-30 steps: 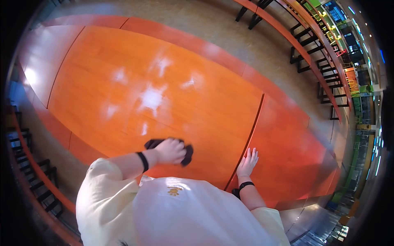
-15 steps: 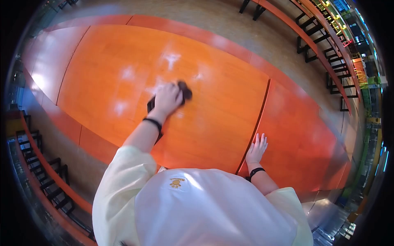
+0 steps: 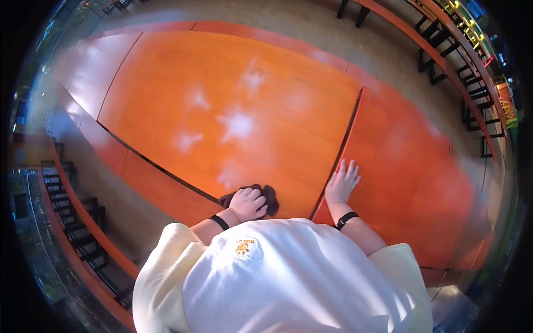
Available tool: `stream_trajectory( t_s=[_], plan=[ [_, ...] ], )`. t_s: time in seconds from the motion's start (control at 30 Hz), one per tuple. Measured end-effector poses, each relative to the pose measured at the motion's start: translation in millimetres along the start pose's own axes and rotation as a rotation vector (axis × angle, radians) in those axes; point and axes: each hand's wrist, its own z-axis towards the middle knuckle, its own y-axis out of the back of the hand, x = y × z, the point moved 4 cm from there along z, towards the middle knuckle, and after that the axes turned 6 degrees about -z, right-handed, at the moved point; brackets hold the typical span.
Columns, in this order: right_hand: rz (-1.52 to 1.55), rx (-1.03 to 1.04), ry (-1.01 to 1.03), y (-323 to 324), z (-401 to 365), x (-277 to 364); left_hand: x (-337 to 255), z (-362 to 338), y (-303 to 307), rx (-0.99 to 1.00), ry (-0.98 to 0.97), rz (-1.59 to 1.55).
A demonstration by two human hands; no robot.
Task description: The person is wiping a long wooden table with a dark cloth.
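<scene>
Close to my body, my left hand [image 3: 248, 204] presses down on a dark brown cloth [image 3: 270, 200], with the fingers curled over it. Parts of the cloth bulge out on both sides of the hand. Beneath it lies the orange tabletop [image 3: 183, 94], shiny with bright reflections. My right hand [image 3: 342, 183] rests flat with fingers spread on the redder table section [image 3: 400, 183], just right of the dark seam [image 3: 345, 141] between the two sections. It holds nothing. A black band circles each wrist.
A bench [image 3: 158, 197] runs along the near left side of the table, and another bench strip [image 3: 311, 53] along the far side. More long tables with black legs [image 3: 438, 50] stand at the upper right, others [image 3: 83, 216] at the lower left. Bare floor [image 3: 266, 22] lies between.
My left hand has drawn the cloth from the middle of the orange top back to the edge near my body. My right hand stays on the red section, and the view has shifted slightly.
</scene>
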Motion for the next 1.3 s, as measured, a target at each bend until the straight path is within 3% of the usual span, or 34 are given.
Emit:
stream_trajectory(
  t_s=[0.2, 0.27, 0.33, 0.4, 0.43, 0.53, 0.6, 0.8, 1.07, 1.3],
  plan=[
    [0.188, -0.028, 0.024, 1.7, -3.1, -9.0, -63.3, 19.8, -47.7, -0.027, -0.025, 0.057],
    [0.378, 0.019, 0.232, 1.4, -6.3, -24.5, -57.6, 15.3, -44.3, 0.007, -0.037, 0.068],
    [0.491, 0.045, 0.304, 6.8, -18.3, -52.8, -52.8, 15.5, -42.5, -0.070, 0.076, 0.150],
    [0.387, 0.141, 0.462, 24.8, -30.9, -78.3, -30.7, 14.2, -46.3, -0.246, 0.338, 0.233],
    [0.182, 0.156, 0.449, 30.1, -35.9, -90.8, -20.7, 15.5, -41.4, -0.320, 0.482, 0.281],
    [-0.029, 0.104, 0.406, 30.2, -39.5, -119.7, 8.8, 18.8, -28.5, -0.462, 0.845, 0.435],
    [-0.078, 0.100, 0.443, 21.2, -39.8, -126.9, 17.6, 20.3, -24.9, -0.476, 0.928, 0.468],
    [-0.087, 0.153, 0.431, 28.5, -42.1, -120.0, 33.8, 18.2, -11.4, -0.518, 0.958, 0.490],
    [-0.025, 0.108, 0.443, 28.4, -43.3, -125.5, 85.7, 21.9, 18.5, -0.535, 1.142, 0.525],
    [-0.002, 0.139, 0.426, 29.7, -40.7, -127.4, 123.3, 30.5, 36.8, -0.498, 1.017, 0.515]
  ],
)
